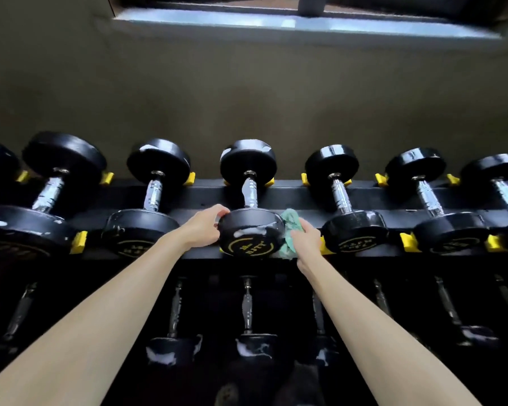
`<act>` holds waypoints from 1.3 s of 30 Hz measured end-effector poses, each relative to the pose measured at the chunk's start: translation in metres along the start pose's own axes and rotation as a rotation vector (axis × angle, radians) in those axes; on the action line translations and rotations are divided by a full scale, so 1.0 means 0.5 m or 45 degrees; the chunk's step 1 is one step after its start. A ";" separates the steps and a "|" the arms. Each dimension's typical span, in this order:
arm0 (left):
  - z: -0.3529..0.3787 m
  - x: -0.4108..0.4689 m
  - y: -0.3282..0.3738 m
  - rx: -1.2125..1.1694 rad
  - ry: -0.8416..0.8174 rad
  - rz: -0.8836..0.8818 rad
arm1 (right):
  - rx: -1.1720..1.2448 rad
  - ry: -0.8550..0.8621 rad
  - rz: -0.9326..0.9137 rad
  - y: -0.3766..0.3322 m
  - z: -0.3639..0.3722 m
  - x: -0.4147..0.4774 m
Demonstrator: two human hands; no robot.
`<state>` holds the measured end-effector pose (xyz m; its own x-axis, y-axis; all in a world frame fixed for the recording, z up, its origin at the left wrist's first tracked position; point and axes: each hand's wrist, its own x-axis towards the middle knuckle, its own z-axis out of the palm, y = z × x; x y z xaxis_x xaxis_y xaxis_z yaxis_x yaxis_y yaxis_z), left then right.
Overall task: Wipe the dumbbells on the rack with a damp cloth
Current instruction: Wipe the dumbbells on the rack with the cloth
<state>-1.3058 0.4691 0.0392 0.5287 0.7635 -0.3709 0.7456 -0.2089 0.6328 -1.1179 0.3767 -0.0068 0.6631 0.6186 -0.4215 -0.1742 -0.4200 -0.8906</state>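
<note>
Six dumbbells (354, 230) show a handle on the upper tier of the rack (299, 197). A seventh appears only as one head at the left frame edge, and the rightmost unit is cut off by the right edge. Each unit has two round, glossy black heads joined by a chrome handle with a knurled grip. Yellow ring lettering marks the front faces but is too blurred to read. Blocky yellow saddles (406, 240) sit beside the heads on the black rack beams.

Locate the centre dumbbell (251, 238) directly ahead, lying across the beams. A white, foamy smear runs across the upper front of its near head. Your left hand (203, 227) sits against the left side of that head, holding it with the fingers curved over its upper edge. Your right hand (307, 238) grips the cloth (289, 227), a crumpled green fabric, with the fingers wrapped round it. The cloth is pressed to the right side of the same head and hangs down past the front beam.

Note that the lower-tier dumbbells (247, 306) lie in deep shadow. Roughly seven handles can be traced there, but the count is uncertain. At least three near heads carry white streaks. Behind the rack stands a matt, dull wall (247, 98), with a pale window ledge (276, 23) blurred at the top.
</note>
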 end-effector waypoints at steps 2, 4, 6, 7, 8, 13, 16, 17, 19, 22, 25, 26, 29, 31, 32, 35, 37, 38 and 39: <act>-0.003 -0.003 0.001 -0.052 0.000 0.025 | -0.076 0.044 -0.144 -0.030 0.009 -0.028; -0.008 -0.008 0.001 -0.087 -0.030 0.027 | -0.316 0.061 -0.303 -0.056 0.027 -0.046; -0.013 -0.010 -0.009 -0.157 -0.069 0.013 | -0.521 0.011 -0.454 -0.073 0.051 -0.062; -0.016 -0.013 -0.015 -0.228 -0.095 -0.009 | -0.587 -0.039 -0.523 -0.081 0.067 -0.075; -0.019 -0.014 -0.021 -0.309 -0.121 -0.042 | -0.650 -0.094 -0.595 -0.087 0.081 -0.086; -0.037 -0.027 -0.030 -0.668 -0.127 -0.166 | -1.133 -0.333 -0.894 -0.080 0.140 -0.128; -0.045 -0.025 -0.049 -0.642 -0.075 -0.229 | -1.494 -0.488 -1.135 -0.088 0.146 -0.137; -0.045 -0.025 -0.055 -0.627 -0.066 -0.251 | -1.628 -0.536 -1.221 -0.092 0.144 -0.138; -0.040 -0.025 -0.058 -0.594 -0.073 -0.292 | -1.783 -0.612 -1.396 -0.097 0.131 -0.145; -0.029 -0.026 -0.044 -0.558 -0.095 -0.314 | -1.781 -0.592 -1.700 -0.078 0.096 -0.142; -0.018 -0.021 -0.019 -0.574 -0.080 -0.309 | -1.839 -0.482 -1.779 -0.059 0.058 -0.135; -0.016 -0.020 -0.010 -0.580 -0.064 -0.313 | -1.837 -0.469 -1.772 -0.058 0.045 -0.133; -0.007 -0.015 0.005 -0.598 0.005 -0.330 | -1.881 -0.325 -1.651 -0.056 0.008 -0.125; -0.002 -0.016 0.008 -0.608 0.038 -0.335 | -2.018 -0.235 -1.438 -0.058 -0.016 -0.120; 0.000 -0.018 0.015 -0.605 0.046 -0.334 | -2.112 -0.176 -1.247 -0.061 -0.034 -0.116; -0.001 -0.023 0.029 -0.578 0.079 -0.328 | -2.061 -0.117 -0.604 -0.069 -0.082 -0.109; -0.008 -0.021 0.043 -0.557 0.172 -0.309 | -1.767 -0.127 -0.472 -0.077 -0.093 -0.100; -0.014 -0.021 0.052 -0.546 0.238 -0.292 | -1.530 -0.130 -0.416 -0.087 -0.094 -0.097; -0.018 -0.017 0.062 -0.556 0.295 -0.269 | -1.208 -0.144 -0.319 -0.097 -0.093 -0.097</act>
<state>-1.2909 0.4616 0.0678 0.2450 0.8866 -0.3924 0.5618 0.2000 0.8027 -1.1078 0.3361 0.0647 0.5190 0.8013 -0.2976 0.6502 -0.5961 -0.4710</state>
